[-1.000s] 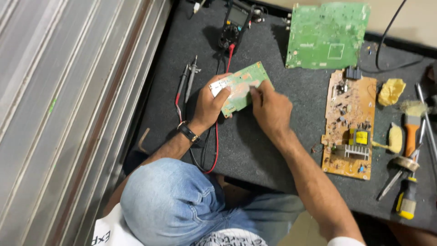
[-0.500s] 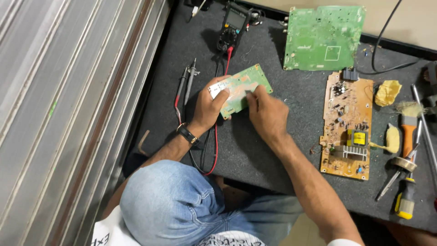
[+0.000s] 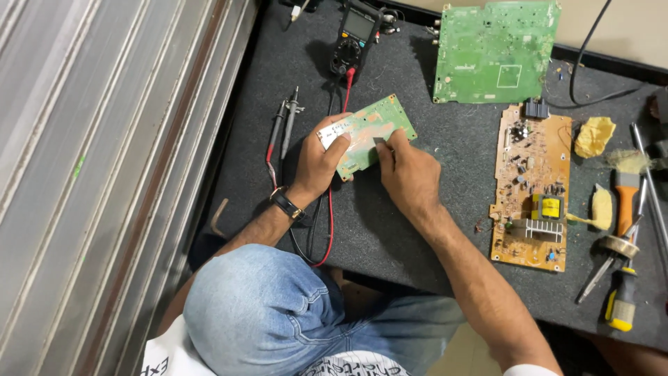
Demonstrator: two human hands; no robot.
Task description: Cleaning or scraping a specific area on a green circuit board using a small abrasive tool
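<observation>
Hardly anything shifts from a moment ago: the left hand (image 3: 316, 163) still clamps the small green circuit board (image 3: 369, 132) above the dark mat (image 3: 417, 230), while the right hand (image 3: 407, 174) pinches a small dark piece against it.

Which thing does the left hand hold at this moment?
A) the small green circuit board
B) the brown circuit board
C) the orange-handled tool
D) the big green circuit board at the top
A: the left hand grips the small green circuit board at its near end, while the right hand touches its surface with the fingertips.
</observation>
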